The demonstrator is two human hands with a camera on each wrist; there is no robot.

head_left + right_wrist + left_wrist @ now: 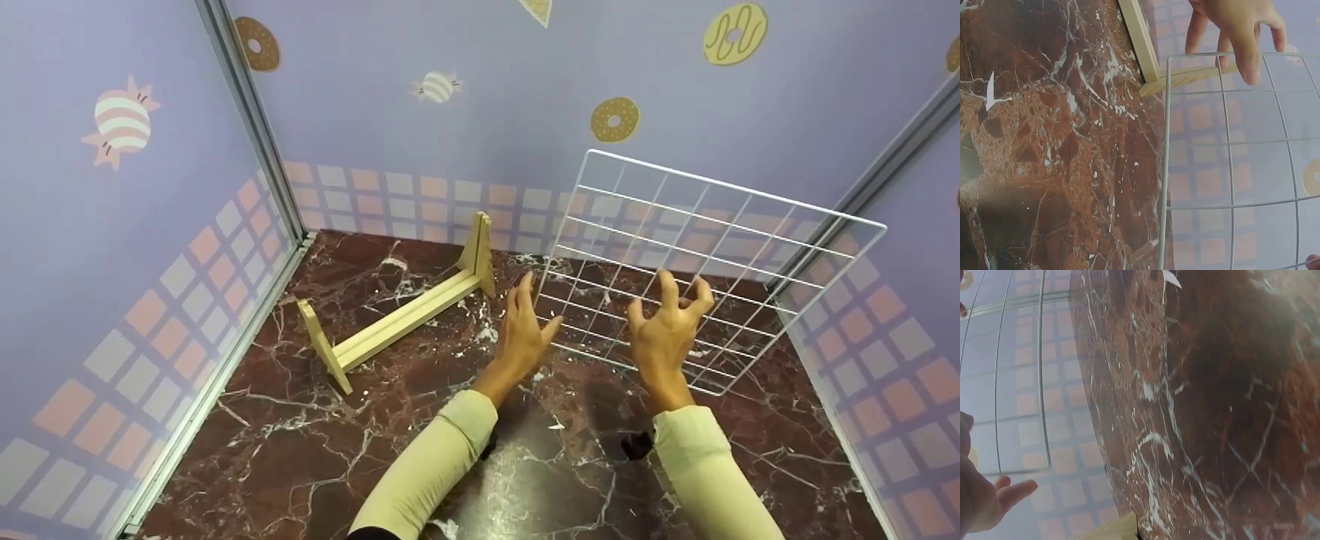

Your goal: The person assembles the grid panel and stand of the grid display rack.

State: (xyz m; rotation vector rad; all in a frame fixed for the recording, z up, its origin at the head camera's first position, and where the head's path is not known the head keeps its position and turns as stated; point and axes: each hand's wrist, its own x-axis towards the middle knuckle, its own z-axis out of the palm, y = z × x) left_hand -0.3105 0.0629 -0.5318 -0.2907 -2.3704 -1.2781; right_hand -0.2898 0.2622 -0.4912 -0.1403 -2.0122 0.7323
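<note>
Left hand (521, 326) has its thumb and fingers spread around one edge of the tilted white wire rack (696, 253), right hand (664, 330) in front; can't tell if either actually pinches. Loose hold = rack tips into the wooden stand (409, 319).

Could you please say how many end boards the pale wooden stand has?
2: one flat end board at the near left end of the pale wooden crosspiece, the other end board at its far right end, nearer the white wire grid panel.
</note>
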